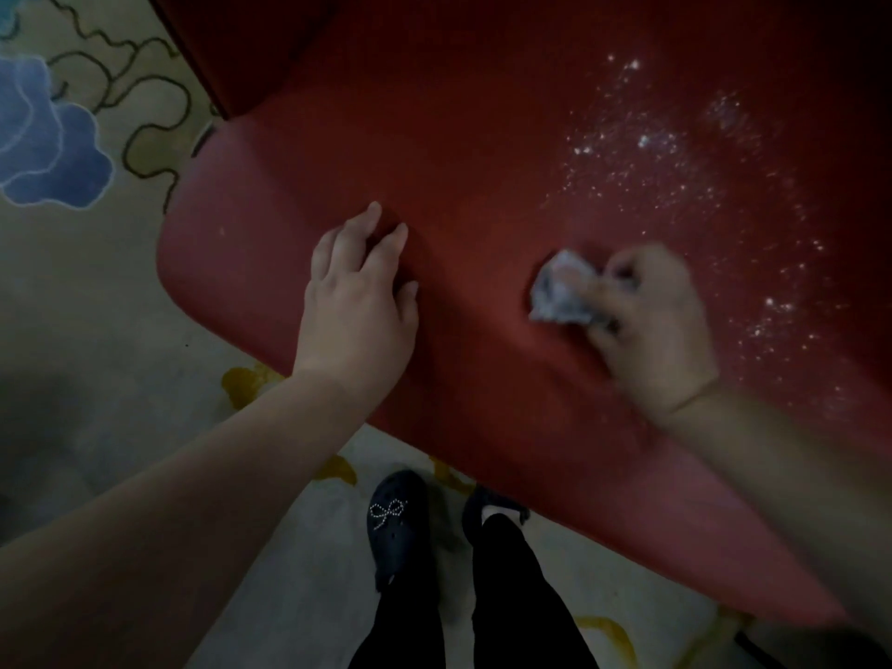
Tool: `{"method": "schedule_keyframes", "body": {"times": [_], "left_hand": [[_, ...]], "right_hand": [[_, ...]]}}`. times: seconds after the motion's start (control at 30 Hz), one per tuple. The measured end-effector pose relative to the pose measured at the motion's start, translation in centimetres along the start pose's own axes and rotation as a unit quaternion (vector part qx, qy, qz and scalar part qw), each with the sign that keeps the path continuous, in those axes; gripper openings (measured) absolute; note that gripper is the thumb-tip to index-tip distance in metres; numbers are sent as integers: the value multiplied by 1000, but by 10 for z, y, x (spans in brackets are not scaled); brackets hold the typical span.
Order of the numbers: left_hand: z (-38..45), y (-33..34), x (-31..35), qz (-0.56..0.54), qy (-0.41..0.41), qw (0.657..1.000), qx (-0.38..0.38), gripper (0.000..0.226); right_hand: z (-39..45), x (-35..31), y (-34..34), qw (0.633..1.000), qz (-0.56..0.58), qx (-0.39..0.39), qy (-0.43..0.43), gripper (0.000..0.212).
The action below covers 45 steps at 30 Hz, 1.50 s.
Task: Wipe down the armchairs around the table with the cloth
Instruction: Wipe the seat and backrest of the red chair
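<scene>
A carpeted sitting room, dimly lit: a red armchair (482,152) lies under the left hand (359,301), and a patterned carpet (72,282) with blue and yellow motifs spreads left of and below it.

Pale carpet (96,330) with blue cloud motif (43,137) and yellow patches; dark clog (396,523) bearing beaded bow; black trousers (511,596).

Right hand (651,325): motion-blurred, finger outlines unclear. Cloth (562,294): crumpled, its right part hidden under those fingers. Red armchair seat (482,152): cut off beyond the hand at top and right edges. Right shoe (487,511): largely hidden below the seat's front edge.
</scene>
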State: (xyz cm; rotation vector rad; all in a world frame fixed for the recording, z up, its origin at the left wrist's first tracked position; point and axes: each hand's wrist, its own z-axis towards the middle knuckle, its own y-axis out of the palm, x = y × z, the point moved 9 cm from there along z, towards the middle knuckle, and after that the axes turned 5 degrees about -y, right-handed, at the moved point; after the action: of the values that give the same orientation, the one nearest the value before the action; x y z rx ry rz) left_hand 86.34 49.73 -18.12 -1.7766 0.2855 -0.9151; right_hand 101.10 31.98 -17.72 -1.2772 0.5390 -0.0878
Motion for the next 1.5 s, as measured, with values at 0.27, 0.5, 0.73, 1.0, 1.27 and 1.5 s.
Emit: {"method": "schedule_keyframes", "body": {"times": [0.27, 0.5, 0.73, 1.0, 1.27, 1.5], "left_hand": [[18, -1, 12, 14, 5, 1000, 12, 46], [37, 4, 23, 28, 12, 999, 15, 45], [63, 4, 33, 12, -6, 1000, 13, 46], [96, 13, 59, 35, 13, 999, -1, 48], [114, 17, 75, 60, 2, 998, -19, 54], [127, 27, 84, 86, 29, 994, -56, 64]], "right_hand": [[43, -33, 17, 996, 76, 46, -5, 47], [96, 24, 3, 994, 42, 89, 46, 30], [42, 21, -3, 984, 53, 113, 128, 60], [132, 83, -10, 991, 6, 82, 103, 44], [84, 36, 5, 986, 78, 76, 129, 66], [154, 122, -13, 981, -16, 71, 182, 48]]}}
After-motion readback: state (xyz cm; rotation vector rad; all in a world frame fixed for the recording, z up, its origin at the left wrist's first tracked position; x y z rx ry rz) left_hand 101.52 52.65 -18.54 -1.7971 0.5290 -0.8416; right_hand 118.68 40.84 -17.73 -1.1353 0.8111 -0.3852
